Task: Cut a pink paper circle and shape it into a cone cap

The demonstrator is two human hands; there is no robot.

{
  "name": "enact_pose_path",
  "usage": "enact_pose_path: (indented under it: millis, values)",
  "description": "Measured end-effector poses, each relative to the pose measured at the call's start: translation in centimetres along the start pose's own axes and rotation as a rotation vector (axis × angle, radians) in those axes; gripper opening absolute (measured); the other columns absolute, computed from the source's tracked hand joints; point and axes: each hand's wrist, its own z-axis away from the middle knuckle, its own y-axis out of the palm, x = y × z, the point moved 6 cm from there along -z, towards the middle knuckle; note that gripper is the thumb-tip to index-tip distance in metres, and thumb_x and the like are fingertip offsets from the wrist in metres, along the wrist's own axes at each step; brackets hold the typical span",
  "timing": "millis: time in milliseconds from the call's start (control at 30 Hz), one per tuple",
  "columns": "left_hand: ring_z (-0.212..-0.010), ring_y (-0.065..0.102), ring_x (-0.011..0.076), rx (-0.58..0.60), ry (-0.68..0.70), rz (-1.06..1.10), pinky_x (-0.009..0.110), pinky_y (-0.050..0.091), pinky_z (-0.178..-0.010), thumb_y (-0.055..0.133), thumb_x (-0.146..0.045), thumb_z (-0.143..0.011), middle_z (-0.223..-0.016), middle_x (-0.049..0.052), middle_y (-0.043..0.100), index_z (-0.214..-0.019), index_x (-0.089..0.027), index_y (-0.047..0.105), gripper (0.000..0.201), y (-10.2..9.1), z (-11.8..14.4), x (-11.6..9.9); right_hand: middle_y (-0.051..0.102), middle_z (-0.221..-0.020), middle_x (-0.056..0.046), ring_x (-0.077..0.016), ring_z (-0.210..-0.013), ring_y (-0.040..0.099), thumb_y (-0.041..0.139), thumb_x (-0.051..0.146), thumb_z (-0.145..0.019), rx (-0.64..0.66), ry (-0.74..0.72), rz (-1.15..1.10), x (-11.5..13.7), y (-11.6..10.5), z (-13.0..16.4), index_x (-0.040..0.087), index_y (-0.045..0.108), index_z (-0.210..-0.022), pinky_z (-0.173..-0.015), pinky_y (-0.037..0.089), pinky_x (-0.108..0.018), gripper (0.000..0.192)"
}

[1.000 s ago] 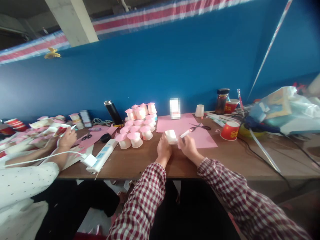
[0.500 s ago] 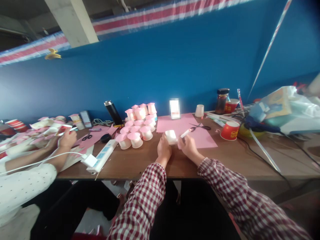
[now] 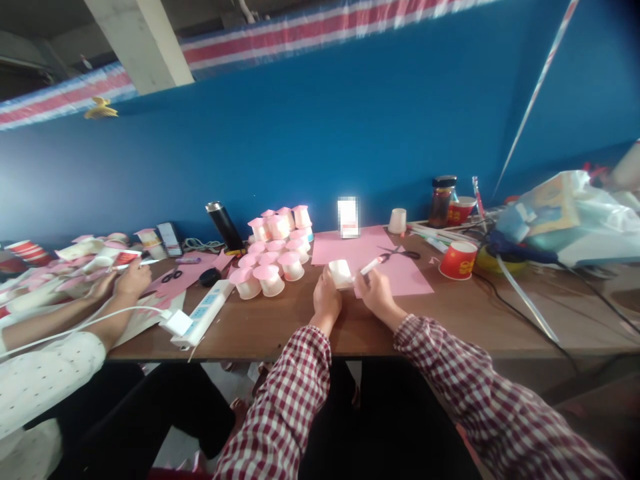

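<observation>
My left hand grips a small white paper cup just above the wooden table. My right hand holds a white glue stick with a red tip, its lower end against the cup's side. Both hands hover at the near edge of a pink paper sheet. Black-handled scissors lie on that sheet behind my right hand. A cluster of several pink-topped white cups stands to the left of my hands.
A red paper cup, a dark jar and plastic bags are at the right. A white power strip, a black flask and a phone stand are nearby. A co-worker's hand works at the left.
My hands stay almost still on the cup and glue stick. The co-worker at the left has shifted slightly leftward, the hand moving a little over the paper pieces.
</observation>
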Motion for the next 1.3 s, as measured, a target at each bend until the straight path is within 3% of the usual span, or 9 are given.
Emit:
enact_pose_path:
  millis: [267,1300]
  values:
    - [-0.106,0.054,0.0247,-0.003,0.012,-0.014,0.034,0.041,-0.088,0.035,-0.013,-0.084,-0.115,0.013,0.058,-0.129,-0.017,0.039,0.046,-0.12,0.03,-0.22,0.059,-0.050,-0.002,-0.0129,-0.045,0.055,0.042,0.032,-0.085,-0.001,0.013,-0.008,0.11,-0.23,-0.03,0.017,0.053,-0.070,-0.048,0.039,-0.020,0.025]
    - [-0.111,0.052,0.0239,-0.005,-0.006,0.000,0.035,0.041,-0.093,0.036,-0.007,-0.081,-0.118,0.014,0.057,-0.129,-0.015,0.040,0.049,-0.30,0.09,-0.24,0.063,-0.055,-0.004,-0.0148,-0.049,0.059,0.042,0.031,-0.085,0.011,0.064,-0.011,0.22,-0.36,-0.17,0.017,0.054,-0.069,-0.049,0.040,-0.021,0.024]
